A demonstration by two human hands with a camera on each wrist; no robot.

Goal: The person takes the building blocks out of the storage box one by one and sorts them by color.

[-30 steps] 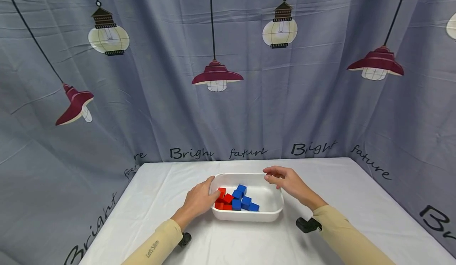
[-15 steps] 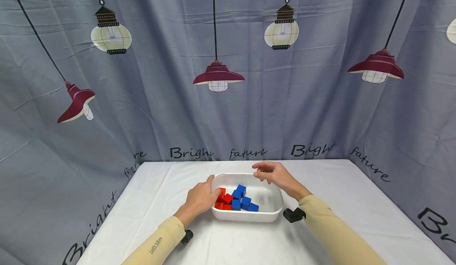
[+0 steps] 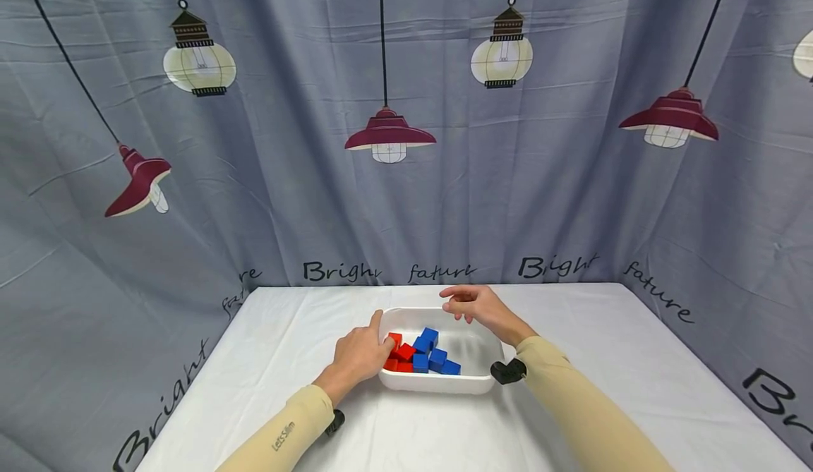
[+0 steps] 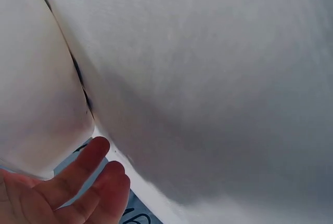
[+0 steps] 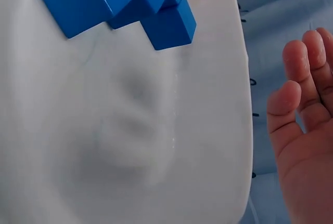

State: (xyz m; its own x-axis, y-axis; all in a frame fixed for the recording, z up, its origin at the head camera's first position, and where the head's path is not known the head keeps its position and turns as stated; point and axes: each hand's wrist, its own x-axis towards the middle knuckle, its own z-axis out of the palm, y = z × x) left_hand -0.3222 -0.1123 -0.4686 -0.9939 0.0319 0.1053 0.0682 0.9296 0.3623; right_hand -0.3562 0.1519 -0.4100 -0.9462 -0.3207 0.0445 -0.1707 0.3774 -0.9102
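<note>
A white rectangular tray [image 3: 438, 384] with rounded corners stands on the table. Several red cubes [image 3: 405, 352] lie clustered in its left end, with several blue cubes [image 3: 437, 359] beside them toward the middle. My left hand [image 3: 356, 355] grips the tray's left rim, thumb over the inner side near the red cubes. In the left wrist view, other fingers of the left hand [image 4: 78, 195] extend past the tray's outer wall [image 4: 36, 89]. Over the far rim, right of centre, hovers my right hand [image 3: 479, 308], fingers loosely bent around nothing. The right wrist view shows that hand [image 5: 307, 125] beyond the rim.
White cloth covers the table [image 3: 571, 310]. A grey-blue curtain [image 3: 286, 176] printed with lamps and lettering hangs behind and at both sides. A black wrist camera [image 3: 508, 371] on the right sleeve appears close to the tray's right front corner.
My right hand has moved left along the tray's far rim and risen slightly, bringing its forearm closer to the tray. The left hand, tray and cubes stay nearly where they were.
</note>
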